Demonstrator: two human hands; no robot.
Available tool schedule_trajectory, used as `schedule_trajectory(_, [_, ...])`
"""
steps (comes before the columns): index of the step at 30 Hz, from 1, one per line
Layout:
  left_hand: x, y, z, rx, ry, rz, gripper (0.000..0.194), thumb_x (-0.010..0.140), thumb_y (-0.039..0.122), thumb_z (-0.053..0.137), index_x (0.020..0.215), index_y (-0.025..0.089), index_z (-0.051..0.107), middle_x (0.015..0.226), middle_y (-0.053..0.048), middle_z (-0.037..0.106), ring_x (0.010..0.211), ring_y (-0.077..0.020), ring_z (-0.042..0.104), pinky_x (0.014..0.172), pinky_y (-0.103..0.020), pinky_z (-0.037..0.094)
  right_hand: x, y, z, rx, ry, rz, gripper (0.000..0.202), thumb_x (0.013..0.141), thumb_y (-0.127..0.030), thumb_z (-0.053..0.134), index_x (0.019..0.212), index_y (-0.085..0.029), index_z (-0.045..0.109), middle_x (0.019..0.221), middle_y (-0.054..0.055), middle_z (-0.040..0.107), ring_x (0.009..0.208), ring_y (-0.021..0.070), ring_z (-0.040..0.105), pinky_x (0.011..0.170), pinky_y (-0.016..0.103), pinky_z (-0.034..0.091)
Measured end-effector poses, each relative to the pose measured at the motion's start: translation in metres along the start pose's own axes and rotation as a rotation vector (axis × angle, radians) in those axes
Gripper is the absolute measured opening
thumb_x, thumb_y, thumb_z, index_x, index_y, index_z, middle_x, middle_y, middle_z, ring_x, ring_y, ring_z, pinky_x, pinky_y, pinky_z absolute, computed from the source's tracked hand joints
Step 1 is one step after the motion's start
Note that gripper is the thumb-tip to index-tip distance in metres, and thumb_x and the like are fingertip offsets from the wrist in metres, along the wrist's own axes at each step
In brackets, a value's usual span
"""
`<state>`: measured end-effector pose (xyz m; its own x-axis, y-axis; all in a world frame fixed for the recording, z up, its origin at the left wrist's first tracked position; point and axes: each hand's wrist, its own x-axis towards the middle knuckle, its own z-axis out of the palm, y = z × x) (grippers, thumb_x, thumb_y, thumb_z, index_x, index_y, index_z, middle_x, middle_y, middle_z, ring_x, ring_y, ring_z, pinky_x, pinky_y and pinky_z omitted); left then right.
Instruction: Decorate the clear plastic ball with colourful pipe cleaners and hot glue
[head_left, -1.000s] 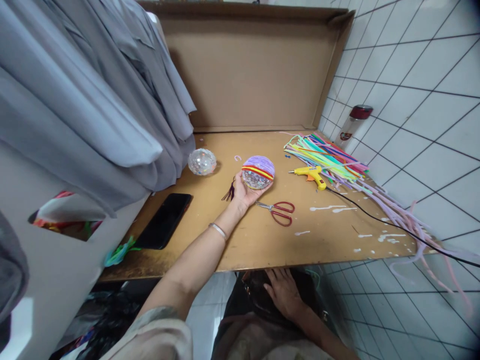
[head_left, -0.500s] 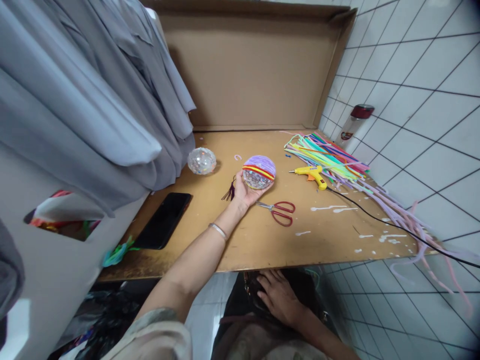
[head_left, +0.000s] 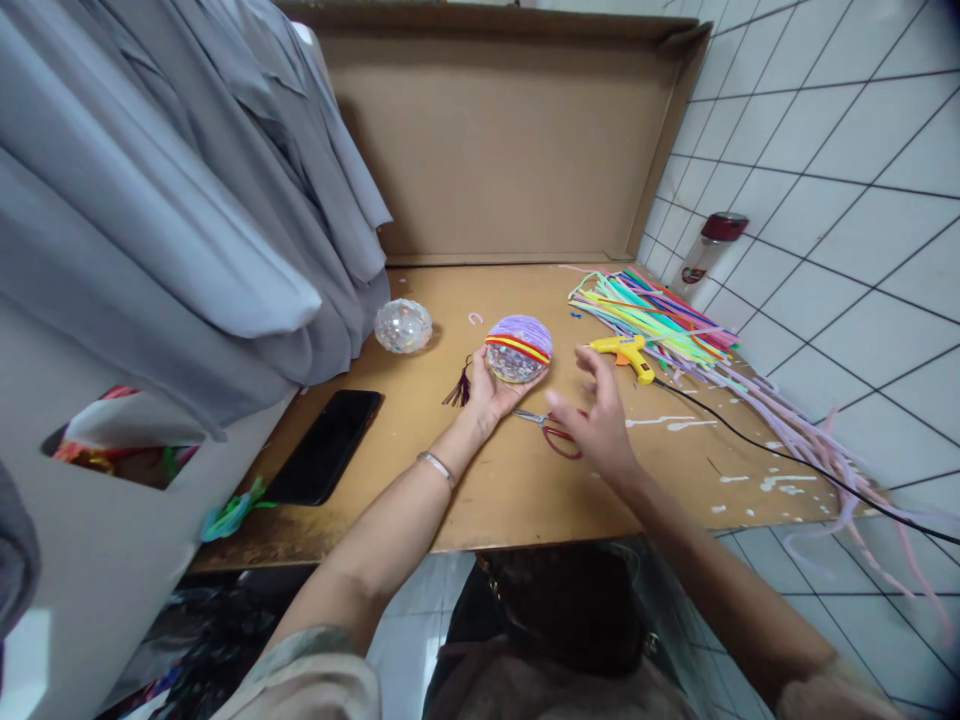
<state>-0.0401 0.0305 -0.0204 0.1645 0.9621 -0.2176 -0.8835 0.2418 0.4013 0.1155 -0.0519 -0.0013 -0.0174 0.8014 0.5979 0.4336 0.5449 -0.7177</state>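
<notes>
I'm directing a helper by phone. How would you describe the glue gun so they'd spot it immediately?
On the brown tabletop, before the upright cardboard panel, find the bundle of colourful pipe cleaners by the tiled wall. The glue gun lies at its near edge, close to the right hand. Its yellow pistol shape and black cord set it apart from the red-handled scissors.

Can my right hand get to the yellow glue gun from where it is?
Probably yes: the right hand looks empty, its fingers are close to the nozzle end of the yellow glue gun, and nothing seems to lie in between.
</notes>
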Motion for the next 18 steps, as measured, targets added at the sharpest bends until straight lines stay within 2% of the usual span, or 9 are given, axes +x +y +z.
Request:
schedule_trajectory(3, [0.0,-0.002,0.002,0.014,0.007,0.013,0.045,0.095,0.047,0.039,0.113,0.017,0.068,0.095,-0.011,0.075,0.101,-0.0277,0.069,0.097,-0.051,0.055,0.052,0.026,0.027,0.168,-0.073,0.226,0.094,0.073,-0.065,0.075,0.151,-0.026,0.04,0.159,0.015,0.039,0.147,0.0366,0.039,0.119,0.06,0.036])
schedule_trajectory(6, [0.001,-0.004,0.004,0.011,0.003,0.012,0.046,0.096,0.047,0.038,0.11,0.016,0.068,0.094,-0.011,0.075,0.101,-0.0275,0.069,0.096,-0.05,0.055,0.077,0.04,0.051,0.266,-0.12,0.325,0.109,0.058,-0.066,0.084,0.15,-0.024,0.042,0.158,0.015,0.041,0.147,0.0377,0.039,0.122,0.056,0.034])
schedule_trajectory(8, [0.002,-0.004,0.005,0.001,-0.007,0.019,0.044,0.096,0.046,0.039,0.109,0.017,0.069,0.094,-0.01,0.075,0.098,-0.0268,0.07,0.095,-0.049,0.056,0.084,0.042,0.06,0.329,-0.137,0.345,0.108,0.054,-0.063,0.086,0.146,-0.024,0.046,0.151,0.014,0.05,0.141,0.0362,0.048,0.12,0.054,0.039])
schedule_trajectory(11, [0.003,-0.003,0.007,0.032,-0.033,0.023,0.043,0.096,0.047,0.04,0.106,0.018,0.069,0.092,-0.009,0.076,0.092,-0.0248,0.07,0.094,-0.048,0.057,0.092,0.041,0.061,0.445,-0.161,0.374,0.102,0.051,-0.058,0.087,0.14,-0.021,0.052,0.138,0.013,0.061,0.128,0.0339,0.059,0.115,0.051,0.045])
schedule_trajectory(18, [0.007,0.001,0.007,0.178,-0.013,0.041,0.034,0.099,0.044,0.044,0.097,0.019,0.067,0.083,-0.004,0.071,0.084,-0.0181,0.068,0.093,-0.037,0.055,0.108,0.045,0.046,0.598,-0.16,0.39,0.09,0.045,-0.045,0.091,0.127,-0.023,0.061,0.124,0.007,0.07,0.118,0.0309,0.065,0.111,0.048,0.048])
